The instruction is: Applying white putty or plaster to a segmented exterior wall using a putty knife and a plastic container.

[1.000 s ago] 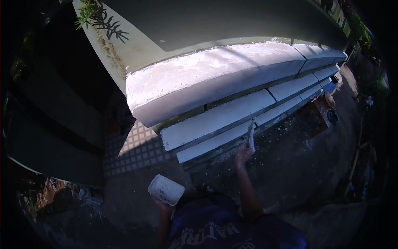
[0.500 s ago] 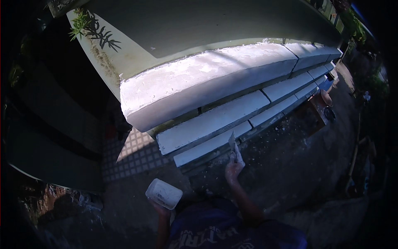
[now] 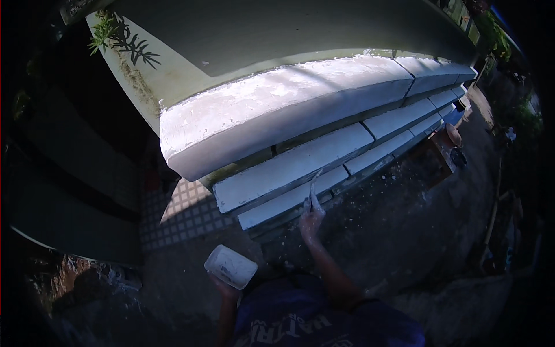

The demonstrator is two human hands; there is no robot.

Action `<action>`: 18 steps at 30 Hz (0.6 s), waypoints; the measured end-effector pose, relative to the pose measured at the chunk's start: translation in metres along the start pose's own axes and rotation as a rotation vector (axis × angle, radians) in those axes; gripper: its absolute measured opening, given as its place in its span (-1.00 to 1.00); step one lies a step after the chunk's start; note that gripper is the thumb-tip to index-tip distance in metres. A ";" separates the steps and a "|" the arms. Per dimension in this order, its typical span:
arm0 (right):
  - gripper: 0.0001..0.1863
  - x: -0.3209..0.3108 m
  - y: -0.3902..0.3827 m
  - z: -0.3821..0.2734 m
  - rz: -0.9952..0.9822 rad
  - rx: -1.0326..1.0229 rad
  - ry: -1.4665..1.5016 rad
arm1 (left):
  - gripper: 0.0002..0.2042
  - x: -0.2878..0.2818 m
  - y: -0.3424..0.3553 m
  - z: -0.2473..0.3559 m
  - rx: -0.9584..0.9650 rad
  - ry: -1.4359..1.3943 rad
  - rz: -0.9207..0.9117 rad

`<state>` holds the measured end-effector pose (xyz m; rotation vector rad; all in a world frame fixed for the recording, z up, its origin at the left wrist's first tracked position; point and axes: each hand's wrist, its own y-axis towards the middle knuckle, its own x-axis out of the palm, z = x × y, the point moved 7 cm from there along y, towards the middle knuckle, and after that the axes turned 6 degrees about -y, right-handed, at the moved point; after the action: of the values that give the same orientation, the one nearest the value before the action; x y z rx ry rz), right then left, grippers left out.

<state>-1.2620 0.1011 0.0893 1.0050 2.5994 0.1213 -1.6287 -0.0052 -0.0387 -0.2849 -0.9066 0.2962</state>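
My left hand (image 3: 223,287) grips a translucent white plastic tub (image 3: 239,258) from below and the side; white paste smears its inside. In my right hand (image 3: 312,222) is a putty knife (image 3: 313,189), its handle mostly hidden by my fingers. Its thin blade points away from me, seen nearly edge-on, against the lower white ledge (image 3: 272,211) near the edge of the middle ledge (image 3: 289,166). Whether the blade touches either one I cannot tell. White paste coats the fingers of my right hand.
Above the two ledges juts a thicker, white-coated ledge (image 3: 248,137) along a grey-green wall (image 3: 324,29). Dark gaps split the ledges. Checkered tiles (image 3: 179,211) lie at left, a plant (image 3: 103,32) grows at upper left, and a brown box-like object (image 3: 440,151) stands at right.
My right hand has moved left and slightly away from me with the putty knife, whose blade has turned edge-on. The tub has barely shifted. The whole view has drifted slightly.
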 end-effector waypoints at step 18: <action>-0.43 0.014 -0.078 -0.013 -0.627 0.392 1.123 | -0.33 0.022 -0.016 0.021 0.028 0.082 0.111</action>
<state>-1.3256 0.0524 0.0812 0.0889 3.9461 0.0031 -1.6311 -0.0091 -0.0050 -0.3195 -0.8065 0.3965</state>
